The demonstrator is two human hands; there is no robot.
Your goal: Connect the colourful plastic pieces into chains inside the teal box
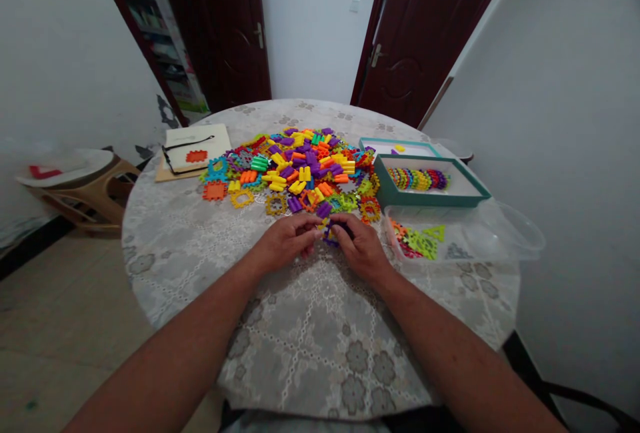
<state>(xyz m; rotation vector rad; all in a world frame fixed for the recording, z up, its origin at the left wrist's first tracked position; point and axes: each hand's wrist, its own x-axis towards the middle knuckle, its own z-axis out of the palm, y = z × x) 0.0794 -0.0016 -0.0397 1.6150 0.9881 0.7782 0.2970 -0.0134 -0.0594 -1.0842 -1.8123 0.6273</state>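
Observation:
My left hand and my right hand meet over the near side of the round table, just in front of a heap of plastic building pieces. Between the fingers of my right hand is a dark purple building piece, partly covered by the hand. A small yellow building piece shows at my left fingertips, against the purple one. Whether the two are joined, I cannot tell. The heap mixes yellow, purple, orange and green connectors with square toothed frames in several colours.
Right of the heap stands a green-edged box holding a row of coloured pieces. A clear plastic tub with loose pieces sits nearer me. At the left lie a board, glasses with a strap and an orange piece.

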